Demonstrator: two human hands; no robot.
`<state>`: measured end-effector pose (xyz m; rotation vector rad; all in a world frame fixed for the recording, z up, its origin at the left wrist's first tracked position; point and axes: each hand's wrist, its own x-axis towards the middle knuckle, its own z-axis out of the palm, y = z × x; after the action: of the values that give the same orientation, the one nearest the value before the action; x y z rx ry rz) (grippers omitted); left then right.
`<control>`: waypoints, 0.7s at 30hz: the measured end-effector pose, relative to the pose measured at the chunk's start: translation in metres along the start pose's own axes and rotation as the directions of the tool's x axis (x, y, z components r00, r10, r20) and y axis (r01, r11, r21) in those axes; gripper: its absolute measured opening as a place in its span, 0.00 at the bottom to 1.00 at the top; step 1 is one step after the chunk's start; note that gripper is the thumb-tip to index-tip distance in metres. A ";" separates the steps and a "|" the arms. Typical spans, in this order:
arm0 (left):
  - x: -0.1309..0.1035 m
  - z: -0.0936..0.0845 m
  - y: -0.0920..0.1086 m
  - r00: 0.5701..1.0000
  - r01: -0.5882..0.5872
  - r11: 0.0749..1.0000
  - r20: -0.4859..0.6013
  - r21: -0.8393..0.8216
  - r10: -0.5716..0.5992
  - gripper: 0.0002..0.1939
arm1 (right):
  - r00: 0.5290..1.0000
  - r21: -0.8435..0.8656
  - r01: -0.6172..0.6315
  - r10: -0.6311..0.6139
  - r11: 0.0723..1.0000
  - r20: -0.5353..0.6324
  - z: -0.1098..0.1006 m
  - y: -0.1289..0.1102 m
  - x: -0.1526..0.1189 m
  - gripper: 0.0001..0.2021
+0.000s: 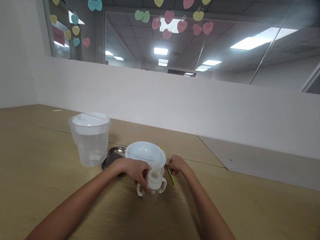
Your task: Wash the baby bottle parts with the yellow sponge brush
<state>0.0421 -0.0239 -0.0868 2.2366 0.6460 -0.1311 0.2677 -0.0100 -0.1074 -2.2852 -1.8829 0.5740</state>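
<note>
My left hand [138, 173] is closed around the side of a two-handled baby bottle [155, 181] with a white collar. A clear rounded piece [156, 167] shows at the bottle's far side; whether it is attached I cannot tell. My right hand [177, 164], fingers pinched, is on a thin yellow-and-green stick-like utensil [171, 178] just right of the bottle. Its yellow end reaches up along the right rim of a pale shallow bowl [142, 149]. The bowl sits directly behind the bottle.
Left of the bowl stands a clear lidded pitcher [92, 140]. A shiny metal object [114, 155] lies between them, partly behind my left forearm. A small flat piece [57, 110] is at the far left of the wooden table [115, 224]. A wall and glass [174, 92] bound the back.
</note>
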 end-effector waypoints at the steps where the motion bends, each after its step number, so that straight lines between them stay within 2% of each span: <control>1: 0.000 0.000 0.000 1.000 0.003 1.000 0.002 -0.010 -0.003 0.19 | 1.000 0.003 -0.004 0.004 1.000 -0.019 -0.009 -0.002 -0.006 0.12; 4: -0.001 0.000 0.001 1.000 0.017 0.999 0.009 -0.038 -0.017 0.18 | 0.995 0.031 0.027 -0.024 0.999 -0.093 -0.037 -0.015 -0.036 0.19; 6: -0.002 0.000 0.001 1.000 0.023 0.999 0.003 -0.035 -0.023 0.18 | 0.990 0.083 0.111 -0.103 0.990 -0.095 -0.049 -0.029 -0.063 0.24; 8: -0.003 0.000 0.002 0.999 0.036 0.999 -0.010 -0.006 -0.036 0.17 | 0.966 0.142 0.260 -0.257 0.955 -0.039 -0.052 -0.046 -0.089 0.27; 11: -0.003 -0.001 0.001 0.998 0.055 0.996 -0.037 0.068 -0.053 0.17 | 0.907 -0.045 0.411 -0.414 0.910 -0.078 -0.043 -0.067 -0.115 0.27; 13: -0.004 -0.002 0.000 0.998 0.041 0.994 -0.051 0.103 -0.036 0.16 | 0.855 -0.142 0.499 -0.513 0.855 -0.083 -0.037 -0.074 -0.119 0.23; 15: -0.004 -0.002 -0.002 0.999 0.012 0.995 -0.036 0.097 -0.009 0.16 | 0.819 -0.130 0.564 -0.572 0.815 -0.036 -0.036 -0.075 -0.118 0.19; 21: -0.002 -0.001 -0.001 0.999 0.014 0.996 -0.041 0.093 -0.010 0.20 | 0.809 -0.012 0.585 -0.583 0.811 0.068 -0.048 -0.065 -0.114 0.19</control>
<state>0.0395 -0.0236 -0.0862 2.3306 0.6879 -0.1245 0.2078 -0.0989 -0.0179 -1.5577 -2.4723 0.5197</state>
